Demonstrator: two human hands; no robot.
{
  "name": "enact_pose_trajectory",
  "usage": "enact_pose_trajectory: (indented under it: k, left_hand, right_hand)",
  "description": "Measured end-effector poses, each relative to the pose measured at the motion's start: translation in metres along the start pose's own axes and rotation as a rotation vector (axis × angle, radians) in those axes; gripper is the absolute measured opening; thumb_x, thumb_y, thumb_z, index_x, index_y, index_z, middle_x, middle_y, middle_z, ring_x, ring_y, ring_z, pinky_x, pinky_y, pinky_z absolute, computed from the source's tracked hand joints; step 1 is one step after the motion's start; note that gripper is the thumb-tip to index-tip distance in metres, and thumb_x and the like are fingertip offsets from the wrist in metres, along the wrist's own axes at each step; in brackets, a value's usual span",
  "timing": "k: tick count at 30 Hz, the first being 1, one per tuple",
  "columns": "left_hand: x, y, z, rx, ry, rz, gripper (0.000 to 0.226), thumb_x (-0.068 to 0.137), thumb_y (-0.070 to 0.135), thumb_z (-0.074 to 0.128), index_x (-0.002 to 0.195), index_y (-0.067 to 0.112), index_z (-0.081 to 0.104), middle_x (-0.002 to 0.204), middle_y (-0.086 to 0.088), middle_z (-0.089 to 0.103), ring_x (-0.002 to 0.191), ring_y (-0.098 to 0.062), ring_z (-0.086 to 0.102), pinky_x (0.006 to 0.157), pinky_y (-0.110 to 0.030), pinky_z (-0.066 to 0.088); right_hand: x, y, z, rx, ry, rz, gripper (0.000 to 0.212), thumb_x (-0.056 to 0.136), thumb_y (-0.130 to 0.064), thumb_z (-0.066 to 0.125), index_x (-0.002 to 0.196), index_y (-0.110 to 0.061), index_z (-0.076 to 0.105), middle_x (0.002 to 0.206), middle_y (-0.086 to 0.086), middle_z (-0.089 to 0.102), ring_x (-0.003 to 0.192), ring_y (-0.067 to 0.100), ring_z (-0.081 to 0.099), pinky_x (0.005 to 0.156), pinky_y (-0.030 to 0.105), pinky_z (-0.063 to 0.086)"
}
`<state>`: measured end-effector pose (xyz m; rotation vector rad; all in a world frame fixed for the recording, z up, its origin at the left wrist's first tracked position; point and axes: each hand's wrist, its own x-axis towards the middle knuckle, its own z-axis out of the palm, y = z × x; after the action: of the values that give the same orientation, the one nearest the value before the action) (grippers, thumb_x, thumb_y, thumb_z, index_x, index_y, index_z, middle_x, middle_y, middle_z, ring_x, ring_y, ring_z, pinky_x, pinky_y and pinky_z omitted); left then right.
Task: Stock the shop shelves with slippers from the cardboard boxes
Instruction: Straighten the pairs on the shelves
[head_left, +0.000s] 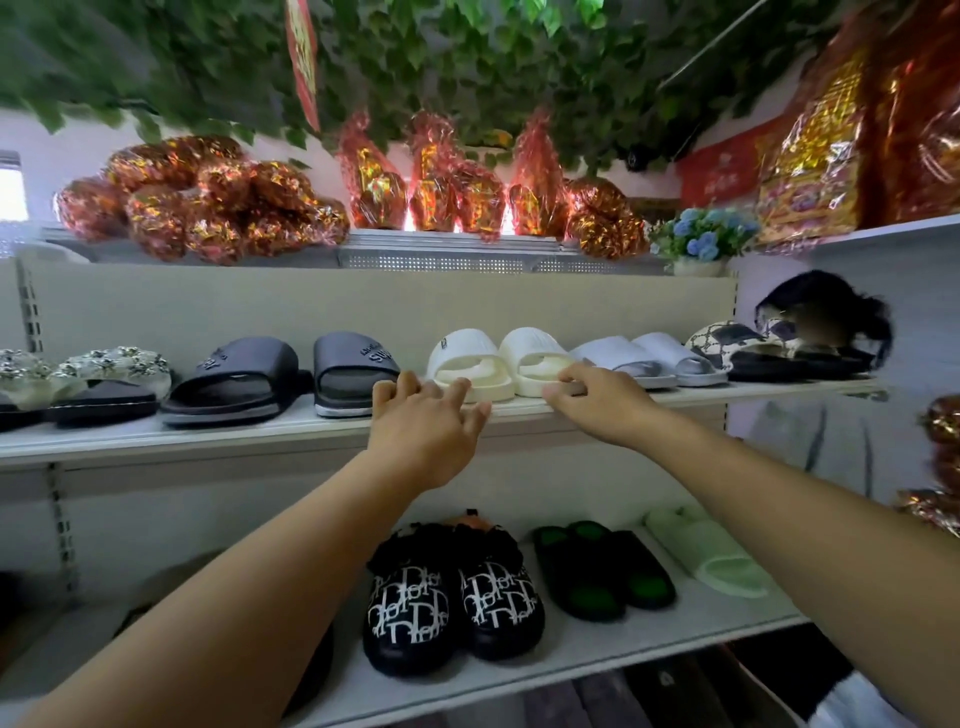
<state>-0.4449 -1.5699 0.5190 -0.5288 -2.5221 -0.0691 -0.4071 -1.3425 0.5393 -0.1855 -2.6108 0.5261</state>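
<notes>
Both arms are stretched toward the middle shelf (260, 423). Spread fingers of the left hand (426, 421) are laid against the cream slippers (493, 364) at frame centre. The right hand (597, 397) is bent at the right slipper's heel; a pinch cannot be told. Toes are pointed at the back panel, long axes front to back.

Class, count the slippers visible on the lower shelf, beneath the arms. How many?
5 on the lower shelf: a black lettered pair in the middle, a black-and-green pair to its right, one pale green slipper farthest right. The left arm may hide more.
</notes>
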Motion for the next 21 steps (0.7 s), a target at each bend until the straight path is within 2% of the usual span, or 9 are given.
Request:
enact_pose_trajectory:
  k: [3,6,8,12,15,18,21]
  left_hand:
    - [0.005,0.003,-0.007,0.016,-0.070,-0.035,0.061,0.102,0.062,0.010,0.147,0.032,0.037,0.147,-0.007,0.051,0.134,-0.032,0.033,0.098,-0.048,0.023]
    - [0.004,0.002,-0.014,-0.031,-0.135,-0.046,0.064,0.102,0.063,0.010,0.150,0.031,0.036,0.152,-0.008,0.047,0.139,-0.030,0.028,0.103,-0.048,0.021]
    - [-0.003,0.000,-0.020,-0.117,-0.104,-0.040,0.062,0.103,0.061,0.015,0.151,0.027,0.038,0.149,-0.007,0.050,0.139,-0.030,0.028,0.106,-0.047,0.022]
    - [-0.028,-0.024,-0.034,-0.269,0.166,-0.045,0.053,0.106,0.051,0.030,0.147,0.022,0.047,0.147,-0.003,0.053,0.140,-0.027,0.030,0.109,-0.045,0.026]
    - [-0.047,-0.063,-0.045,-0.251,0.300,-0.134,0.046,0.106,0.047,0.037,0.141,0.022,0.053,0.144,-0.003,0.053,0.135,-0.028,0.035,0.106,-0.044,0.028]
    - [-0.066,-0.111,-0.054,-0.212,0.339,-0.281,0.042,0.105,0.048,0.039,0.133,0.022,0.056,0.140,-0.009,0.053,0.130,-0.034,0.041,0.103,-0.048,0.032]
    - [-0.085,-0.153,-0.055,-0.127,0.204,-0.454,0.050,0.103,0.053,0.039,0.144,0.025,0.047,0.145,-0.019,0.045,0.135,-0.040,0.033,0.108,-0.051,0.029]
  right_hand:
    - [0.000,-0.003,0.000,-0.059,-0.025,-0.023,0.039,0.095,-0.060,0.042,0.118,-0.035,0.060,0.131,0.004,0.062,0.128,0.031,0.050,0.101,0.044,0.045]
    - [-0.006,-0.007,-0.005,-0.084,-0.051,-0.024,0.048,0.099,-0.055,0.040,0.139,-0.030,0.053,0.146,0.009,0.053,0.134,0.034,0.046,0.105,0.045,0.043]
    - [-0.012,-0.014,-0.006,-0.108,-0.015,-0.026,0.055,0.101,-0.052,0.042,0.149,-0.027,0.044,0.153,0.012,0.047,0.139,0.035,0.041,0.106,0.044,0.043]
    - [-0.025,-0.047,-0.003,-0.069,0.165,-0.174,0.051,0.099,-0.048,0.052,0.142,-0.022,0.052,0.135,0.015,0.061,0.124,0.036,0.054,0.096,0.043,0.049]
    - [-0.037,-0.086,0.007,0.076,0.108,-0.328,0.045,0.097,-0.044,0.058,0.138,-0.024,0.058,0.137,0.008,0.062,0.125,0.028,0.055,0.101,0.038,0.046]
    - [-0.046,-0.129,0.025,0.164,0.028,-0.423,0.042,0.099,-0.041,0.059,0.136,-0.022,0.060,0.137,0.005,0.062,0.129,0.023,0.054,0.101,0.031,0.041]
    - [-0.047,-0.166,0.051,0.146,0.007,-0.441,0.043,0.098,-0.047,0.057,0.135,-0.024,0.061,0.128,0.008,0.067,0.120,0.029,0.059,0.097,0.034,0.047]
